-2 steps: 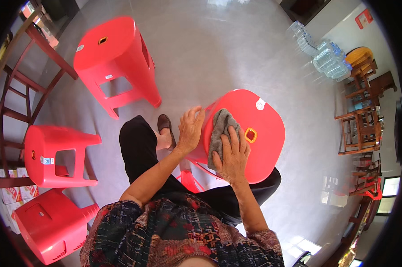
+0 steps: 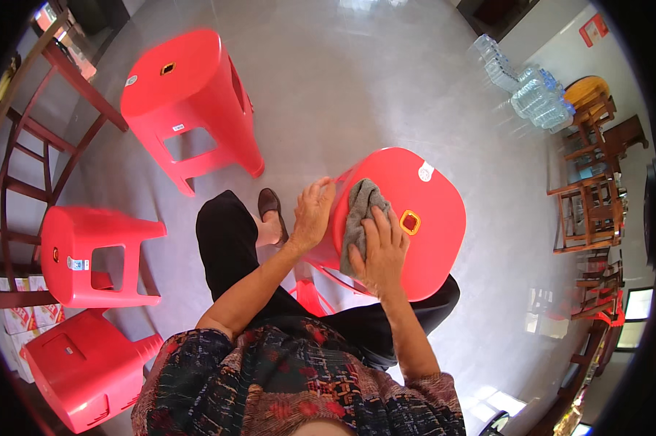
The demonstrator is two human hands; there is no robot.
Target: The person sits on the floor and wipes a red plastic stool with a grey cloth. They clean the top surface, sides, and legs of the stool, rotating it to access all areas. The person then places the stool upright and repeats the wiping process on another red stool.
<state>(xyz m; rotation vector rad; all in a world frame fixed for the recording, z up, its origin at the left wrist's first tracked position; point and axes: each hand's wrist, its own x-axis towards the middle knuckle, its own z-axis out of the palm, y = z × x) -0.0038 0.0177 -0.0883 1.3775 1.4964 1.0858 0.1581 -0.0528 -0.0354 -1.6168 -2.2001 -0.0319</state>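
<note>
At the centre of the frame, my right hand (image 2: pixel 383 254) holds a crumpled grey cloth (image 2: pixel 360 209) against the left part of a red plastic stool's seat (image 2: pixel 437 243), thumb and fingers closed onto the fabric. The cloth's long axis runs nearly up and down the picture, its upper end leaning slightly right, while the rounded seat faces up toward me. Left of it, my left hand (image 2: pixel 313 214) is loosely open, fingers pointing up the frame; I cannot tell whether it touches the stool.
</note>
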